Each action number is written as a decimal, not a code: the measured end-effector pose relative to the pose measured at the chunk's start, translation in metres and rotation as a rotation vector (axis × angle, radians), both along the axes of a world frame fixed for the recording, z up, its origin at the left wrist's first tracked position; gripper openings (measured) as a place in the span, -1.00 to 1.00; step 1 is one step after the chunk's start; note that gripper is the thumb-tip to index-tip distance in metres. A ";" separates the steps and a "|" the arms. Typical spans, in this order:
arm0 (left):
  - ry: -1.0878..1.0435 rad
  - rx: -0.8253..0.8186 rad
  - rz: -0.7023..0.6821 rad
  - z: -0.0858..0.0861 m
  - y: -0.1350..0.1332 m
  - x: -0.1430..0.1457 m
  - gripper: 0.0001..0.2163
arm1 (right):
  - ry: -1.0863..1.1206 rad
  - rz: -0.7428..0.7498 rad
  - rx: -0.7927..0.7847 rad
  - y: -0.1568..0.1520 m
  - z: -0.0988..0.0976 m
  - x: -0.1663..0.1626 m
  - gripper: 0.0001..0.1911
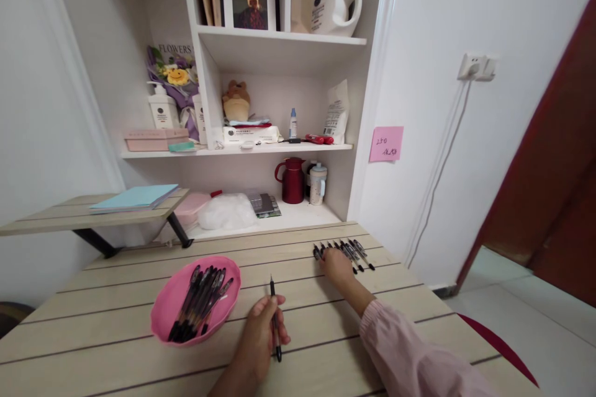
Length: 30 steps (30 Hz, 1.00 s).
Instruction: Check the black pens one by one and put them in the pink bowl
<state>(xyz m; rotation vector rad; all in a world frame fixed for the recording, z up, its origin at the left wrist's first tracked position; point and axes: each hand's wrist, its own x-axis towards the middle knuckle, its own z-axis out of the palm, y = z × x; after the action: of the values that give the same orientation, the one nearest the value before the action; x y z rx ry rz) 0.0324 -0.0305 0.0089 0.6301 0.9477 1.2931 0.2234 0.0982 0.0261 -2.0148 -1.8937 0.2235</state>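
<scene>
My left hand (266, 325) is closed around a black pen (274, 316), held upright-ish with its bare writing tip pointing away from me. At the right, my right hand (336, 265) reaches down to the left end of a row of short black-and-clear pen caps (359, 249). Its fingers are pinched at a dark cap (317, 252), and the hand hides part of the row. On my left stands a pink scalloped bowl (161, 298), with several black pens (200, 298) lying lengthwise in it.
The wooden table (116, 322) has dark grooves. A small raised stand (56, 211) at the left carries blue paper (135, 197). Behind are white shelves (279, 149) with a red jug (293, 181), a tumbler (318, 185) and a plastic bag (227, 212). A pink note (386, 144) is on the wall.
</scene>
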 end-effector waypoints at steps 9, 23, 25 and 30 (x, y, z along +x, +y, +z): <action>0.036 0.034 -0.023 -0.002 0.004 0.000 -0.66 | -0.035 -0.032 0.015 0.001 -0.005 -0.015 -0.80; 0.445 0.172 -0.133 0.000 -0.003 0.009 -0.65 | 0.649 0.194 -0.107 -0.060 0.000 -0.031 -0.79; 0.481 0.162 -0.140 -0.001 -0.005 0.013 -0.63 | 0.920 0.224 -0.103 -0.069 0.001 -0.036 -0.75; 0.502 0.193 -0.137 -0.007 -0.009 0.018 -0.66 | 1.644 0.238 -0.137 -0.080 0.003 -0.044 -0.63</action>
<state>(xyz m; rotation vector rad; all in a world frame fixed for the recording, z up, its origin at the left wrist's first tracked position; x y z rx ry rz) 0.0501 -0.0392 0.0019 1.1869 1.1664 1.1312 0.1799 0.0178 0.0288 -0.8541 -0.9148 1.4954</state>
